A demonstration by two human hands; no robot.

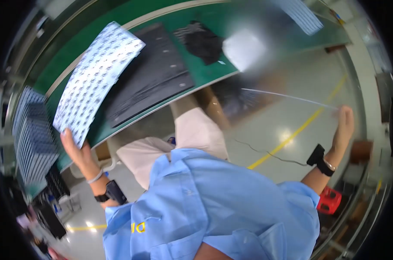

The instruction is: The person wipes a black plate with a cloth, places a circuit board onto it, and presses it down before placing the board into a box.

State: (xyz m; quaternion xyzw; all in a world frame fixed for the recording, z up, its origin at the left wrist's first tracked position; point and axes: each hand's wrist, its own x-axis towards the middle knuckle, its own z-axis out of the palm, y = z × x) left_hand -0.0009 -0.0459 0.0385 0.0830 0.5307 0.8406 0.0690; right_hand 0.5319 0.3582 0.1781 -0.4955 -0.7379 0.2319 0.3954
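My left hand [77, 152] grips the near end of a long white panel [95, 78] dotted with rows of small dark marks. The thumb lies on its face; the other fingers are mostly hidden. The panel slants over a flat black mat [151, 76] on the green worktable [205, 74]. Out to the right, away from the table, my right hand [346, 125] is closed on the end of a thin white strip [289, 96]. That strip points back toward the table's edge and may be a sheet seen edge-on; I cannot tell.
A tall stack of similar panels [34, 134] stands at the left. Crumpled black material [205, 43] and a blurred white piece [245, 48] lie on the table. An open cardboard box [265, 93] sits below its edge. A red stool [330, 200] and cable [265, 152] are at right.
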